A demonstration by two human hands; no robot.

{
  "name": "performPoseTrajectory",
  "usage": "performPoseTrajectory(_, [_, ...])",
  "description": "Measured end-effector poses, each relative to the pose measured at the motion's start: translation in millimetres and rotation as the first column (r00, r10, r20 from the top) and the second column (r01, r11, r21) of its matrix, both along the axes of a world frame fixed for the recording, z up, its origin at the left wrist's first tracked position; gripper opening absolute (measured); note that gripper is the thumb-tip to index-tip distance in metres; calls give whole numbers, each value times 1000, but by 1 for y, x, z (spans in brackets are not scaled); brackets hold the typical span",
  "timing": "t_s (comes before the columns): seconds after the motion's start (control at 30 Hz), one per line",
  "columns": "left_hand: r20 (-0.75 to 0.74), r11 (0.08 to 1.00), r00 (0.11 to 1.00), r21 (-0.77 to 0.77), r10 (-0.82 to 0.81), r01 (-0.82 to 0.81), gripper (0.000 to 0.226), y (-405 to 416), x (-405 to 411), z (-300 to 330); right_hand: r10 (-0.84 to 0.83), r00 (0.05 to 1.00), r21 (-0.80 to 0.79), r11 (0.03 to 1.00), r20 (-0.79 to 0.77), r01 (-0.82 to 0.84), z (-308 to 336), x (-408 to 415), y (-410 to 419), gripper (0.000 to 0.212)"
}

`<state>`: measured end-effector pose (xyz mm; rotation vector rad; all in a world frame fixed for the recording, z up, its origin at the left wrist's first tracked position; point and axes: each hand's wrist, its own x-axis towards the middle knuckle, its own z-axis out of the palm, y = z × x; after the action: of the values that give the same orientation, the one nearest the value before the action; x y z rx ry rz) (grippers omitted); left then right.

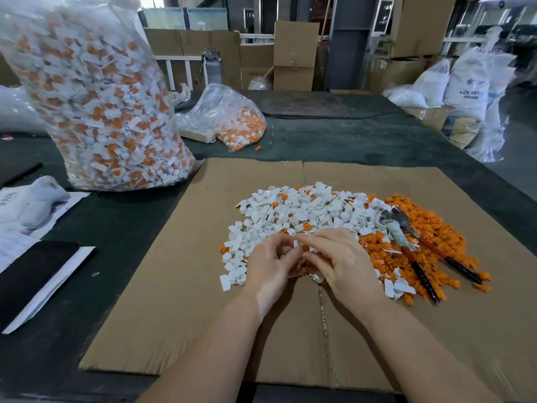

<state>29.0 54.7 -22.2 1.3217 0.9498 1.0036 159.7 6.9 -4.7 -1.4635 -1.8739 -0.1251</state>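
A heap of small white plastic parts (302, 212) lies on a flat cardboard sheet (174, 286), with a spread of orange parts (430, 237) to its right. My left hand (268, 264) and my right hand (338, 258) meet at the near edge of the heap. Together their fingertips pinch a small white-and-orange piece (299, 246) between them. Pliers with red and black handles (418, 251) lie on the orange parts, right of my right hand.
A tall clear bag of white and orange parts (98, 106) stands at the back left, a smaller one (232, 120) behind the cardboard. Papers and a black notebook (32, 280) lie on the left. Cardboard boxes and white sacks (467, 88) line the far side.
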Motion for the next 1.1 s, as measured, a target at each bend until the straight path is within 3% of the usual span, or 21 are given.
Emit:
performPoseTrajectory(0.33, [-53,999,998,37,23,-22,5,-1,2,-3,37,999,-89,995,-27,-39,2,0,1,20])
performPoseTrajectory(0.47, [-63,998,997,46,40,-37,10,-1,2,-3,-206,973,-10,978,-104,206,3,12,-7,28])
performPoseTrajectory(0.53, [-86,998,995,57,43,-38,9,-1,2,-4,-461,882,14,885,-97,465,4,30,-12,29])
performPoseTrajectory(0.63, [-107,996,992,73,60,-53,8,-1,3,-4,-817,573,-303,529,71,792,12,61,-17,39])
performPoseTrajectory(0.7, [-112,995,991,75,69,-61,8,-1,4,-3,-834,494,-496,330,246,803,16,74,-18,47])
performPoseTrajectory(0.77, [-107,996,992,65,71,-64,9,0,6,-3,-784,519,-596,246,342,764,18,85,-15,59])
performPoseTrajectory(0.93, [-95,996,993,48,76,-72,12,2,6,-2,-767,554,-637,256,324,727,20,97,-5,57])
performPoseTrajectory(1.1, [-71,996,993,16,93,-93,9,0,7,1,-771,536,-514,323,344,795,17,91,-7,51])
